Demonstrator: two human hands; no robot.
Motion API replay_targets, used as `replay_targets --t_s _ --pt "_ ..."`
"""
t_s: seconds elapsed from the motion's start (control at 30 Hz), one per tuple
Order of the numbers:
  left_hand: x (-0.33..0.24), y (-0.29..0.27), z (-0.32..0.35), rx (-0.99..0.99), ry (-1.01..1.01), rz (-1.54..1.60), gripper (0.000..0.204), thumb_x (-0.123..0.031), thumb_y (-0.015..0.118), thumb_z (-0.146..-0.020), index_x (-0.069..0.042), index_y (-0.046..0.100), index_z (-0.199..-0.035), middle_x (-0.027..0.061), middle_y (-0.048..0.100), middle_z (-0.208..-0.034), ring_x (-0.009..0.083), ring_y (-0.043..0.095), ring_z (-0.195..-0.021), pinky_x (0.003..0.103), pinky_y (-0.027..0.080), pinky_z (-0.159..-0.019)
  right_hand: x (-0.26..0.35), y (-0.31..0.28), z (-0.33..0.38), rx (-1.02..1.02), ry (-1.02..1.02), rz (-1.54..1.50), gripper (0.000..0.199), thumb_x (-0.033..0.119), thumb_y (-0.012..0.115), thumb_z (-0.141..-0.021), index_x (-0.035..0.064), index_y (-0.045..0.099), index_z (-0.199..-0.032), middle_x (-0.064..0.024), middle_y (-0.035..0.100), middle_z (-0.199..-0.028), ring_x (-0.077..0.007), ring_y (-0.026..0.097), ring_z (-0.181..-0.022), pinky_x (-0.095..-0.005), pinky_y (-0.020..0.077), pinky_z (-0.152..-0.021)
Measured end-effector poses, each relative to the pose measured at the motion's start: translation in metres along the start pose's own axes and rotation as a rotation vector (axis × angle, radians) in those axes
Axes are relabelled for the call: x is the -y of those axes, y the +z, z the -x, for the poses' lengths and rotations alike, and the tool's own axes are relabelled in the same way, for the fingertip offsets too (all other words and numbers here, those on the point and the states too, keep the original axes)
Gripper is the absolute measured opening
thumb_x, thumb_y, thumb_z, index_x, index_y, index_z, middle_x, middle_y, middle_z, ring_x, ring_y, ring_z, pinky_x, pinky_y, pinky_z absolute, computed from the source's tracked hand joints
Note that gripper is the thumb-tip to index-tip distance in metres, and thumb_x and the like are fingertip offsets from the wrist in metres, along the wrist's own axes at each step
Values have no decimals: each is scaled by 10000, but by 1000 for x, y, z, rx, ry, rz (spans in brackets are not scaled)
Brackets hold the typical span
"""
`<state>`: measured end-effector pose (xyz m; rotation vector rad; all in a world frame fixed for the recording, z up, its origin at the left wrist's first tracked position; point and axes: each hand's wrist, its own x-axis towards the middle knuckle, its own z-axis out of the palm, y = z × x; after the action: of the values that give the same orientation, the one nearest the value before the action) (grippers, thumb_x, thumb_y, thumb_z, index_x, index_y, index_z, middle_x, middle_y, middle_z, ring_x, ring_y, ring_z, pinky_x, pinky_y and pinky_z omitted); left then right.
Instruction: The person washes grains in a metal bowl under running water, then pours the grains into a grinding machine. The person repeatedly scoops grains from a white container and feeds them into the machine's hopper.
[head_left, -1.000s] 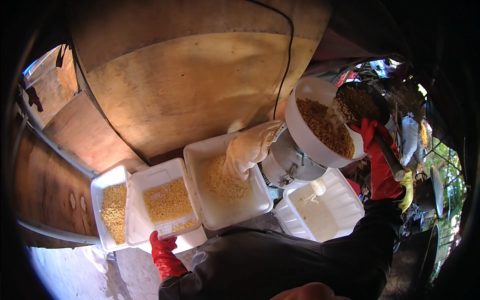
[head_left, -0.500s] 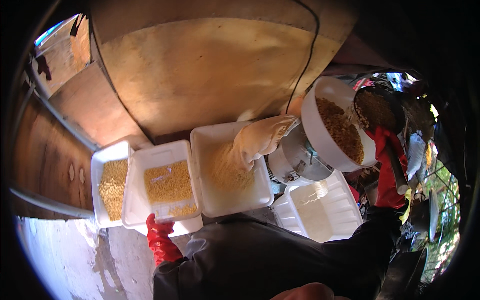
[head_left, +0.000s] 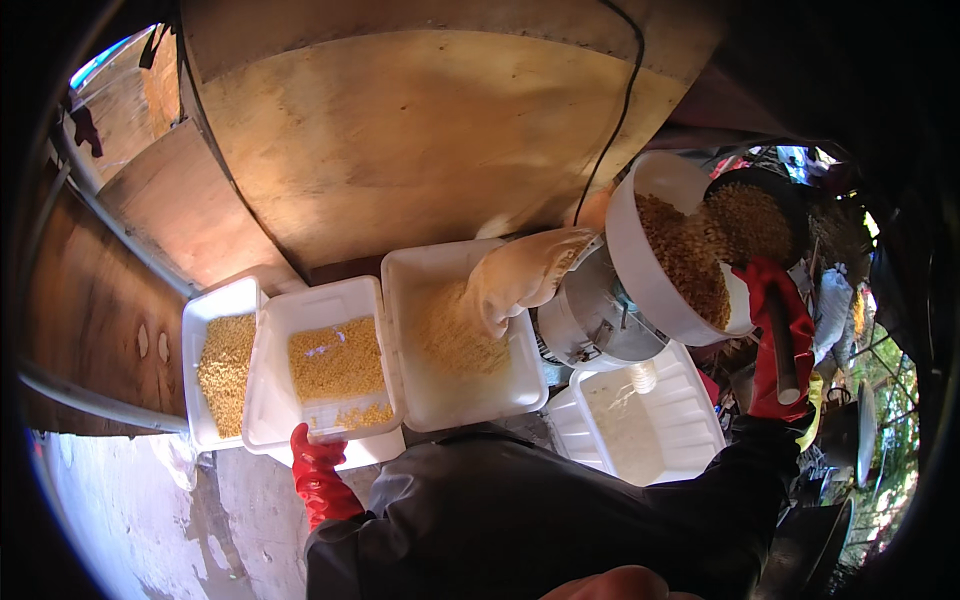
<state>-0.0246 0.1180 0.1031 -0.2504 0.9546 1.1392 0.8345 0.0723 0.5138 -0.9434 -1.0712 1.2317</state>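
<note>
My right hand (head_left: 775, 335), in a red rubber glove, is closed around the handle of a dark, round, long-handled scoop (head_left: 798, 218) full of yellow-brown grain. The scoop tilts over the rim of a large white round tub (head_left: 628, 245), and grain runs from it onto the heap inside. Below that tub sits a metal machine drum (head_left: 590, 315). My left hand (head_left: 322, 475), gloved in red too, has its fingers bent at the near rim of a white rectangular bin (head_left: 268, 400) with yellow grain. Part of its grip is hard to see.
A pale cloth sleeve (head_left: 520, 280) runs from the drum into a white bin (head_left: 415, 400) of fine yellowish meal. Further left stands another grain bin (head_left: 195, 350). A ribbed white bin (head_left: 690, 430) lies below the drum. Behind is a wooden panel (head_left: 420, 140) with a black cable (head_left: 628, 90).
The scoop has tipped further toward the round tub, and its grain now meets the heap inside. My right hand has turned slightly with the handle. The left hand stays nearly in place.
</note>
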Motion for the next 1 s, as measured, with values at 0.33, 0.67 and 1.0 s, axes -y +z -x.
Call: replay_targets --t_s 0.33,0.67,1.0 --pt "2 1 0 12 54 113 638 -478 352 -913 -55 450 -1379 163 538 -1325 392 545 -1127 545 469 -893 23 99 -15 -682 344 186 296 315 738 -841 201 632 -1093 -37 670 -809 -133 631 -561 -259 521 -437" --pt "6 5 2 47 47 123 615 -465 389 -911 -58 456 -1368 154 526 -1333 384 519 -1178 547 461 -930 10 137 -14 -831 179 592 335 356 685 -872 99 603 -1072 -51 644 -784 -134 583 -563 -286 496 -472" --pt "8 5 18 75 68 165 590 -455 408 -922 -67 457 -1365 167 528 -1334 402 543 -1137 577 487 -894 14 118 -23 -914 61 839 410 447 565 -919 95 569 -1129 -103 665 -871 -201 570 -581 -356 479 -543"
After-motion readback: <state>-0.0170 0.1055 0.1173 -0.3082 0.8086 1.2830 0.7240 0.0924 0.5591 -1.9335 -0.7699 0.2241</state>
